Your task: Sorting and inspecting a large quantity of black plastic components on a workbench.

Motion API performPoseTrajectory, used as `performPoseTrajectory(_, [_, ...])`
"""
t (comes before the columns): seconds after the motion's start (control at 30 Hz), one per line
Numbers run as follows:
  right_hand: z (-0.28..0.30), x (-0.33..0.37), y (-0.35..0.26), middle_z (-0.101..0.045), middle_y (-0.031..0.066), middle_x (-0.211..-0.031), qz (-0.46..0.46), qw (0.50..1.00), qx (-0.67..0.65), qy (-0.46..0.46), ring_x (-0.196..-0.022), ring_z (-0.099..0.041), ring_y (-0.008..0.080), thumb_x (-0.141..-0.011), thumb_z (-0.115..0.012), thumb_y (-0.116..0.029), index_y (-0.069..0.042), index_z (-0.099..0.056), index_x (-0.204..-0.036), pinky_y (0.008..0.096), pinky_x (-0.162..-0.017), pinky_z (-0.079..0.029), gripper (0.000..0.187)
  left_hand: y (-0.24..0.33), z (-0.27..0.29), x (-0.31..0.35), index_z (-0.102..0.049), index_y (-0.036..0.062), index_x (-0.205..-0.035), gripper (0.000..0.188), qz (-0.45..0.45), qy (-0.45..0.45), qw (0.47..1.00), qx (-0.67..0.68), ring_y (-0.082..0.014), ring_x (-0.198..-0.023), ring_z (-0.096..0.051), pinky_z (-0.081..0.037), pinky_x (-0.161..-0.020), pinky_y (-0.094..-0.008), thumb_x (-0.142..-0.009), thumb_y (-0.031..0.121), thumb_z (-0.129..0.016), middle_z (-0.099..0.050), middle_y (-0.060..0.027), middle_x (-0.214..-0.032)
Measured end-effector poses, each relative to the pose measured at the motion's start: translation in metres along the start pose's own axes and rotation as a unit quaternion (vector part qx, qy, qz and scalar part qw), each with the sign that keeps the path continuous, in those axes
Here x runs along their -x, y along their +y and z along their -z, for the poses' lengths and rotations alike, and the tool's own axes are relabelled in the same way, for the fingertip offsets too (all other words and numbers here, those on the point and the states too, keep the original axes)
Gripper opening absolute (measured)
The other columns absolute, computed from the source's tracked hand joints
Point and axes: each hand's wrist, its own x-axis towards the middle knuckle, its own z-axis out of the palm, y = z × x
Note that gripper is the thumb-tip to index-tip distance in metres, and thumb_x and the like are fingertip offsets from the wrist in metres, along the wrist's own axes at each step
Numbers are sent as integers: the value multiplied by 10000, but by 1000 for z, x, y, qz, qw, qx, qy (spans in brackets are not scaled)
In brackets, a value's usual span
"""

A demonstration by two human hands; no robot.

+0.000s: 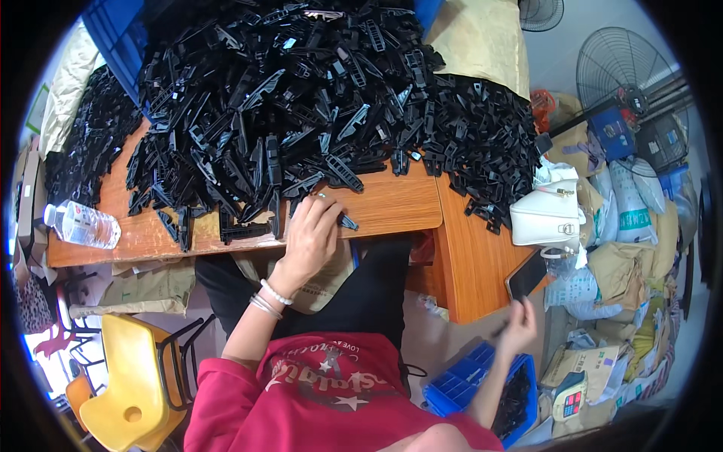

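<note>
Black plastic clip pieces [301,105] heaped on wooden bench [392,207], left hand [310,237] fingers closed on one at the near edge, right hand [518,325] over blue crate [471,377], grip unclear.

- Black plastic parts [301,98]: too many to count, one big heap on my table, hundreds approx.
- Smaller heap of black parts [86,151]: 1, far left, also uncountable.
- My hands: 2 – left hand [310,233] and right hand [520,328].
- Bracelets [269,298] on my left wrist: approx. 3, thin.
- Water bottles [81,224]: 1, clear, lying down.
- White handbags [547,215]: 1.
- Phones [525,275]: 1, dark.
- Blue crates: 2 – blue crate by my right hand [467,377], another crate [113,38] top left.
- Yellow chairs [135,377]: 1.
- Fans [619,66]: 2, incl. one cut off at top [541,13].
- Sacks [625,226]: several, can't count exactly.
</note>
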Motion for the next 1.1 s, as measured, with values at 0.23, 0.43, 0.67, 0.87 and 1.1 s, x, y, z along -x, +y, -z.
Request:
performPoseTrajectory(0.23, [248,61,184,-685,200,-1046,-198,818,504,194,-915,-655,368,-849,-684,-414,15,-661,-1118,451,-808,-513,507,-3,-14,16,-594,-29,-1148,440,-8,-62,998,-20,-312,-1006,-529,-447,-834,-401,-713,-31,-658,-568,-137,-1170])
performPoseTrajectory(0.43, [150,-31,119,-602,243,-1148,116,860,453,204,-1063,-568,369,-918,-634,-207,49,-590,-1196,430,-949,-448,380,-5,-9,2,-600,-18,-1108,358,-56,-81,993,-68,-300,-1018,-514,-418,-856,-406,-753,8,-649,-575,-126,-1082])
performPoseTrajectory(0.67, [-161,-57,-90,-637,133,-1012,435,881,68,-173,-962,-608,302,-869,-628,-51,-25,-685,-1008,363,-843,-488,152,-1,-19,-1,-594,0,-1044,270,18,-82,996,-11,-308,-957,-510,-416,-846,-399,-807,96,-681,-548,-127,-1011])
performPoseTrajectory(0.87, [-286,-63,-117,-562,99,-912,437,886,117,-101,-915,-539,297,-797,-712,-110,-53,-634,-865,405,-772,-413,119,-13,-22,6,-604,7,-1030,245,-1,-77,997,14,-313,-947,-514,-435,-834,-394,-807,72,-681,-546,-124,-1002])
performPoseTrajectory(1.1, [-244,-25,-116,-584,99,-938,357,915,-33,-183,-820,-551,239,-877,-628,-55,-29,-586,-1046,357,-724,-424,176,-10,-19,5,-615,-15,-1025,271,54,-58,996,43,-319,-955,-518,-440,-841,-392,-791,87,-706,-551,-134,-994])
